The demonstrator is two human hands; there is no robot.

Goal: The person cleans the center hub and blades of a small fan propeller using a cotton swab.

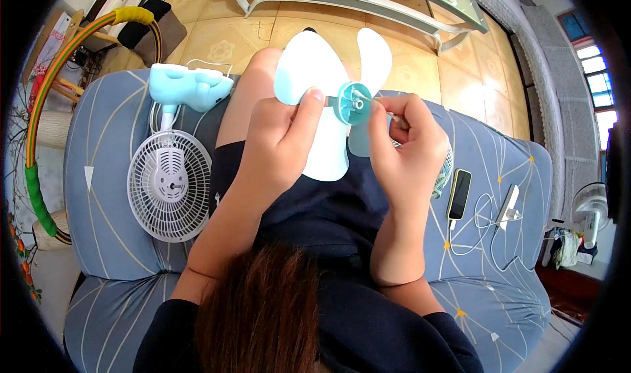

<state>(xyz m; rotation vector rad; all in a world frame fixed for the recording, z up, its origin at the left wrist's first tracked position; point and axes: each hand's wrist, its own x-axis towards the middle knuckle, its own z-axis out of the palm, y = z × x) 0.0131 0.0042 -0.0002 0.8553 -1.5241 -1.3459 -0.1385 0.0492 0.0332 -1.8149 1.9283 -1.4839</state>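
Observation:
Above my lap is a fan blade (327,151) with several pale blue-white wings and a teal hub (355,113), its open back turned toward me. My left hand (279,133) is closed on one wing, thumb on top, left of the hub. My right hand (409,139) is at the hub's right rim, thumb and forefinger pinched round a thin pale stick whose tip reaches into the hub; its exact kind is unclear. Partly hidden behind my right hand, a teal fan guard (444,172) rests on the sofa.
Left of me on the blue sofa (105,176) lies the fan's light-blue body (187,87) with a white rear guard (169,186). To the right are a phone (459,194) on a cable and a power strip (508,207). A glass-topped table (368,3) stands ahead; a hoop (41,120) is at far left.

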